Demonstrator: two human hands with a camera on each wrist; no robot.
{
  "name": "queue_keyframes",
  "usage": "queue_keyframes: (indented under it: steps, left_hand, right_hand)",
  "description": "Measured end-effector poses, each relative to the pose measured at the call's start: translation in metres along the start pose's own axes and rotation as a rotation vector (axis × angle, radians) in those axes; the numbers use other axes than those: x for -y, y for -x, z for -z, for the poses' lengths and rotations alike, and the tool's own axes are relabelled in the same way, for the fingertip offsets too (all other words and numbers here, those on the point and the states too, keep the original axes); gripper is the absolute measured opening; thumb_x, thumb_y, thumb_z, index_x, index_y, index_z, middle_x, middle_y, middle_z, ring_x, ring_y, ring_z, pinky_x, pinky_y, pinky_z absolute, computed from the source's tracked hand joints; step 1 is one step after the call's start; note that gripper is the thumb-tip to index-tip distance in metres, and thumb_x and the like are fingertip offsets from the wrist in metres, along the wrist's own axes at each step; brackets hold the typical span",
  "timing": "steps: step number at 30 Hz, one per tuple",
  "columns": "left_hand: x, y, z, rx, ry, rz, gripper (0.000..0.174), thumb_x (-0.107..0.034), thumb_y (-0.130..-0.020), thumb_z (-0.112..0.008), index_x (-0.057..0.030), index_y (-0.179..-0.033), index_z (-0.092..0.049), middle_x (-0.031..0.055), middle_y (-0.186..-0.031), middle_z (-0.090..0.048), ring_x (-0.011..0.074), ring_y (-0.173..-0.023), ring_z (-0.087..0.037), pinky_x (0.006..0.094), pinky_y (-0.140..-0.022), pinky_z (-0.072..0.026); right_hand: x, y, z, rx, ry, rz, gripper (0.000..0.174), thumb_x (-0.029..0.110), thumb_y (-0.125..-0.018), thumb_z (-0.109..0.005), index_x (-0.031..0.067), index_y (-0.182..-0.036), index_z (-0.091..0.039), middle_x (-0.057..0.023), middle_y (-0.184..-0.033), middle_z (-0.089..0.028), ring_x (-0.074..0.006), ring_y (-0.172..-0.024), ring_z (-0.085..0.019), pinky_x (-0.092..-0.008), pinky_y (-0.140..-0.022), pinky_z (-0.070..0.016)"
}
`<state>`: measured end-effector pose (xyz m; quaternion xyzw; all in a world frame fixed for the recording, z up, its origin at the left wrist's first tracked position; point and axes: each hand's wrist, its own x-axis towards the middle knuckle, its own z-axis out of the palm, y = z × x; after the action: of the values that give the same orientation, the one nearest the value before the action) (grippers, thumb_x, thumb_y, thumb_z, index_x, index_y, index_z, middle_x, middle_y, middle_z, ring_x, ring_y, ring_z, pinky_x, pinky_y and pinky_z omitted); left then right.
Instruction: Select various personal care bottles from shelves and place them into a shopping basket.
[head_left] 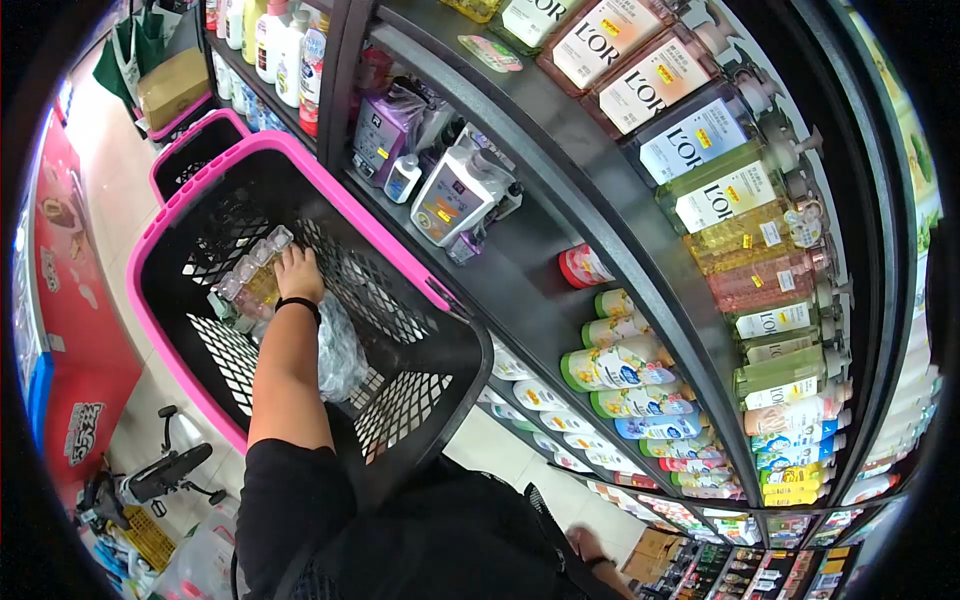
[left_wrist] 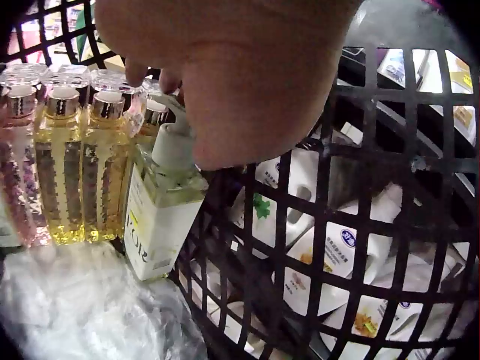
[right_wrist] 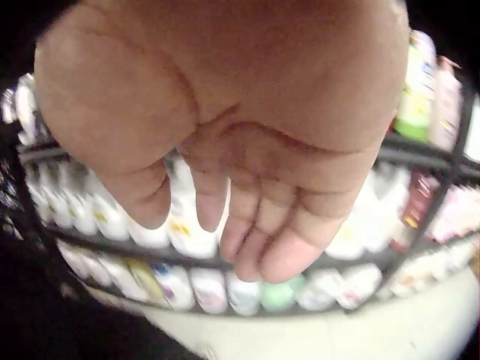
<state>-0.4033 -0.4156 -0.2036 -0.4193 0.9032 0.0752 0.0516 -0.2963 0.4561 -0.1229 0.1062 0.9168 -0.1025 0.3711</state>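
My left hand point(head_left: 298, 275) reaches down into a black basket with a pink rim point(head_left: 350, 205). In the left wrist view, its thumb and fingers are round the top of a tilted pump bottle point(left_wrist: 161, 217) with a white label; part of the grip is hidden behind the thumb. Beside it stand several clear-capped bottles of yellow liquid point(left_wrist: 61, 176) and pinkish liquid point(left_wrist: 22, 172). A crumpled clear plastic bag point(head_left: 342, 350) lies in the basket under my forearm. My right hand point(right_wrist: 225, 142) hangs with fingers loosely bent and holds nothing.
To the right, a curved dark shelf point(head_left: 540, 150) carries rows of labelled pump bottles point(head_left: 720, 195). Lower down are floral bottles point(head_left: 620, 365) and a white jug point(head_left: 462, 190). A small bicycle point(head_left: 165, 475) stands on the floor at lower left, near a red display point(head_left: 85, 300).
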Motion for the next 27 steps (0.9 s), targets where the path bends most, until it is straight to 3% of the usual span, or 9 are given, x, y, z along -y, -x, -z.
queue_keyframes:
  steps: [1,8,13,15,17,19,21,23,27]
  left_hand:
    - [-0.001,-0.001,0.002,0.049,-0.023,0.015,0.045,-0.016,-0.092,-0.052,-0.0098,-0.136,-0.053,0.0169,-0.155,-0.040,0.0350,-0.147,-0.029,0.0498,-0.116,-0.0260]
    - [0.014,-0.009,-0.018,-0.009,-0.074,-0.070,0.023,-0.018,-0.094,-0.052,-0.0112,-0.111,-0.065,0.0108,-0.118,-0.061,0.0314,-0.121,-0.054,0.0499,-0.097,-0.0444]
    - [0.013,0.002,-0.016,0.044,-0.061,-0.153,0.023,-0.018,-0.095,-0.050,-0.0089,-0.112,-0.065,0.0139,-0.117,-0.062,0.0336,-0.114,-0.059,0.0491,-0.089,-0.0525]
    - [0.009,0.017,-0.004,0.137,-0.028,-0.154,0.026,-0.017,-0.097,-0.048,-0.0066,-0.115,-0.064,0.0175,-0.119,-0.062,0.0366,-0.114,-0.061,0.0497,-0.091,-0.0535]
    - [0.007,0.025,0.001,0.255,0.044,-0.093,0.029,-0.016,-0.098,-0.047,-0.0045,-0.118,-0.064,0.0216,-0.125,-0.060,0.0397,-0.117,-0.061,0.0487,-0.095,-0.0528]
    - [0.010,0.035,0.005,0.217,0.121,-0.095,0.027,-0.006,-0.088,-0.057,0.0023,-0.112,-0.065,0.0247,-0.120,-0.064,0.0419,-0.112,-0.064,0.0470,-0.094,-0.0543]
    - [0.013,0.043,0.014,0.240,0.132,-0.173,0.024,-0.010,-0.085,-0.060,0.0031,-0.103,-0.068,0.0256,-0.109,-0.069,0.0411,-0.108,-0.066,0.0461,-0.092,-0.0542]
    - [0.011,0.060,0.034,0.200,0.145,-0.331,0.023,-0.013,-0.081,-0.063,0.0028,-0.097,-0.070,0.0261,-0.099,-0.070,0.0414,-0.102,-0.067,0.0469,-0.089,-0.0542]
    - [-0.008,0.119,0.128,0.272,0.081,-0.557,0.028,-0.013,-0.077,-0.063,0.0002,-0.100,-0.069,0.0256,-0.099,-0.070,0.0431,-0.099,-0.067,0.0495,-0.087,-0.0539]
  right_hand:
    - [-0.112,-0.021,-0.067,-0.001,0.474,0.103,0.035,0.035,-0.100,-0.050,0.0041,-0.100,-0.067,-0.0205,-0.094,-0.071,-0.0397,-0.093,-0.066,-0.0486,-0.081,-0.0531]
    - [-0.140,0.064,-0.096,0.229,0.306,-0.024,0.031,0.033,-0.099,-0.051,0.0073,-0.093,-0.068,-0.0162,-0.096,-0.071,-0.0362,-0.095,-0.065,-0.0477,-0.084,-0.0526]
    - [-0.203,-0.004,-0.108,0.009,0.474,0.461,0.029,0.031,-0.098,-0.052,0.0097,-0.089,-0.069,-0.0131,-0.097,-0.070,-0.0337,-0.097,-0.065,-0.0471,-0.087,-0.0523]
    - [0.011,0.022,0.003,0.271,0.540,0.216,0.027,0.031,-0.097,-0.053,0.0092,-0.093,-0.070,-0.0136,-0.098,-0.070,-0.0331,-0.099,-0.064,-0.0454,-0.088,-0.0523]
    - [-0.005,-0.047,0.001,-0.024,0.444,0.640,0.025,0.031,-0.095,-0.058,0.0091,-0.100,-0.070,-0.0164,-0.101,-0.070,-0.0357,-0.097,-0.064,-0.0462,-0.086,-0.0527]
    - [0.070,-0.052,0.027,-0.144,0.064,0.545,0.022,0.026,-0.093,-0.062,0.0065,-0.099,-0.069,-0.0175,-0.098,-0.069,-0.0374,-0.095,-0.064,-0.0456,-0.084,-0.0527]
    - [0.105,-0.090,0.045,-0.276,0.165,0.800,0.022,0.022,-0.092,-0.064,0.0033,-0.104,-0.067,-0.0170,-0.098,-0.070,-0.0343,-0.094,-0.067,-0.0422,-0.084,-0.0535]
    - [0.199,-0.063,0.076,-0.156,-0.106,0.567,0.023,0.020,-0.094,-0.065,0.0016,-0.108,-0.065,-0.0161,-0.097,-0.070,-0.0281,-0.091,-0.069,-0.0372,-0.081,-0.0544]
    - [0.316,-0.065,0.092,0.067,-0.387,0.867,0.029,0.016,-0.094,-0.066,0.0010,-0.119,-0.061,-0.0114,-0.099,-0.068,-0.0206,-0.087,-0.067,-0.0332,-0.079,-0.0541]
